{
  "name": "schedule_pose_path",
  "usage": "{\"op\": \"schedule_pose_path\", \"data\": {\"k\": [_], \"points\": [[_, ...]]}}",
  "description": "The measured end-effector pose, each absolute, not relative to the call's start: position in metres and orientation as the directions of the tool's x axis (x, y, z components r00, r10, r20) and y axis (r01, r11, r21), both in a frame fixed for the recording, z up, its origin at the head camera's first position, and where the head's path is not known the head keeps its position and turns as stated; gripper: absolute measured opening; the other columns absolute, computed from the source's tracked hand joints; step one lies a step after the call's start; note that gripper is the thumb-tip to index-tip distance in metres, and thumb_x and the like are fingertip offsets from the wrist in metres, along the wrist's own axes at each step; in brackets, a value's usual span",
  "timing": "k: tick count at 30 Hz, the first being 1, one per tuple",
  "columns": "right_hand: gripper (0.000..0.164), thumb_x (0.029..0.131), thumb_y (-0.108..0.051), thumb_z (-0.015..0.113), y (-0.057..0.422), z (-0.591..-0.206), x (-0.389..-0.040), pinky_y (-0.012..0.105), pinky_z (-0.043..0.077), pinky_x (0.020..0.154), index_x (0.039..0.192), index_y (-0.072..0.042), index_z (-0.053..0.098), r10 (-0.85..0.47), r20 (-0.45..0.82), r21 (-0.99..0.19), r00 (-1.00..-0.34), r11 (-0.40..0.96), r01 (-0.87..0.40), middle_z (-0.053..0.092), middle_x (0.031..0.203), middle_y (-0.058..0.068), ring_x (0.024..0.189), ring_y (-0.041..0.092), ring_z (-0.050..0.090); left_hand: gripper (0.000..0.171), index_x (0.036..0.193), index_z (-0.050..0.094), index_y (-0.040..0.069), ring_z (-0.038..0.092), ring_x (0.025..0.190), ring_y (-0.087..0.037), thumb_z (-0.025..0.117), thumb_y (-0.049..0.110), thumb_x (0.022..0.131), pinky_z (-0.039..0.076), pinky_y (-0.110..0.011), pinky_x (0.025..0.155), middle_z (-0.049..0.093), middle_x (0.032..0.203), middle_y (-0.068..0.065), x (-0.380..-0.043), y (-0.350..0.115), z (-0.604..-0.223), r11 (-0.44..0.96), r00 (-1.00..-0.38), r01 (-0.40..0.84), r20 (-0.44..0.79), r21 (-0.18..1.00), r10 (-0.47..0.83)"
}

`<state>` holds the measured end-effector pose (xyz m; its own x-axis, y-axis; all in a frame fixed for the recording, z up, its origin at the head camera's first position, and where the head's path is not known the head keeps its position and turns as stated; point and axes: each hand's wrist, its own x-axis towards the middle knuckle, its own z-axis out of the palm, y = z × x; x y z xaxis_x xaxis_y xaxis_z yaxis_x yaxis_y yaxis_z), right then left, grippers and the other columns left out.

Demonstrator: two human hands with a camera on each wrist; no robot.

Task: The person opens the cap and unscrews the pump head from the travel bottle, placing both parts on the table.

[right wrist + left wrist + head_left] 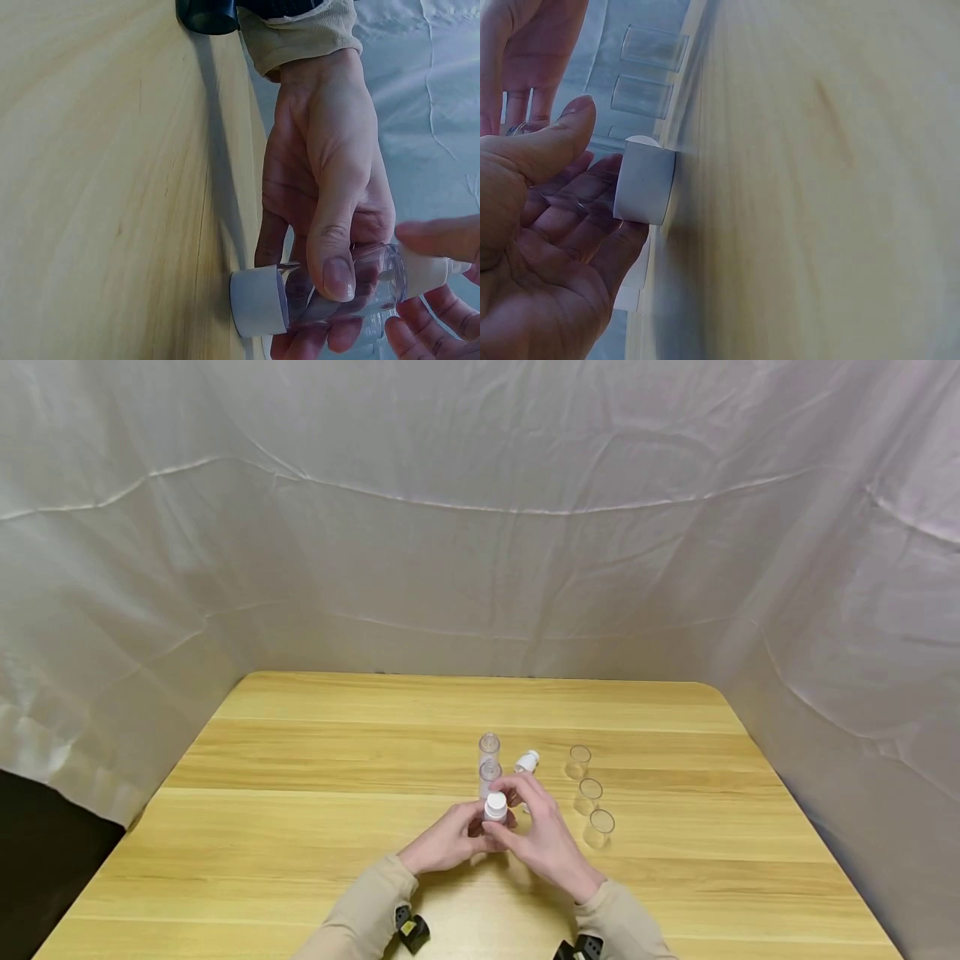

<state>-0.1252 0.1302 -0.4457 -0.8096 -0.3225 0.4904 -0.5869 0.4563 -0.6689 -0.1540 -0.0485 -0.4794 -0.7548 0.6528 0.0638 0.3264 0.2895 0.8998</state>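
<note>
Both hands are on a small clear pump bottle with a white base (257,301) and a white pump top (496,805). It stands upright near the front middle of the table. My left hand (447,839) grips the clear body, its thumb (339,277) lying across the plastic in the right wrist view. The right hand (543,839) pinches around the white collar at the top, thumb on the near side and index finger on the far side. In the left wrist view, the bottle's upper end is hidden behind the left thumb (555,142).
Two clear bottles, a far one (489,746) and a nearer one (490,772), stand just beyond the hands. A white pump top (527,761) shows behind the right hand. Three clear cylindrical caps (580,762) form a row at the right. Grey curtains (480,568) surround the wooden table (300,835).
</note>
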Motion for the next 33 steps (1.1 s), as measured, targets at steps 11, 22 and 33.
{"op": "schedule_pose_path", "data": {"k": [11, 22, 33], "points": [[0.054, 0.075, -0.001, 0.082, 0.1329, -0.4457, -0.1252, 0.039, 0.057, 0.090, 0.124, -0.005, 0.060, -0.344, 0.499, -0.670, -0.795, 0.429, -0.606, 0.066, 0.119, 0.009, 0.107, 0.019, 0.061, 0.033, 0.126, 0.063, 0.001, 0.064, 0.120, -0.029, 0.067, 0.010, 0.095, 0.049, -0.025, 0.109, 0.069, 0.125, -0.016, -0.1547, -0.0493, -0.4804, 0.260, -0.740, 0.344, 0.090, 0.902, 0.667], [0.043, 0.076, 0.000, 0.082, 0.1293, -0.4481, -0.1263, 0.031, 0.060, 0.083, 0.113, -0.005, 0.063, -0.307, 0.520, -0.677, -0.797, 0.422, -0.603, 0.066, 0.105, 0.004, 0.093, 0.009, 0.061, 0.035, 0.127, 0.064, 0.003, 0.065, 0.119, -0.027, 0.069, 0.012, 0.094, 0.050, -0.025, 0.108, 0.070, 0.125, -0.012, -0.1541, -0.0487, -0.4791, 0.287, -0.751, 0.333, 0.068, 0.898, 0.657], [0.057, 0.072, -0.003, 0.086, 0.1305, -0.4521, -0.1255, 0.031, 0.058, 0.086, 0.123, -0.005, 0.060, -0.314, 0.498, -0.692, -0.808, 0.417, -0.589, 0.065, 0.116, 0.010, 0.100, 0.014, 0.060, 0.038, 0.130, 0.062, 0.000, 0.064, 0.123, -0.031, 0.069, 0.010, 0.093, 0.050, -0.028, 0.110, 0.069, 0.127, -0.014, -0.1548, -0.0480, -0.4797, 0.279, -0.750, 0.324, 0.066, 0.904, 0.658]]}}
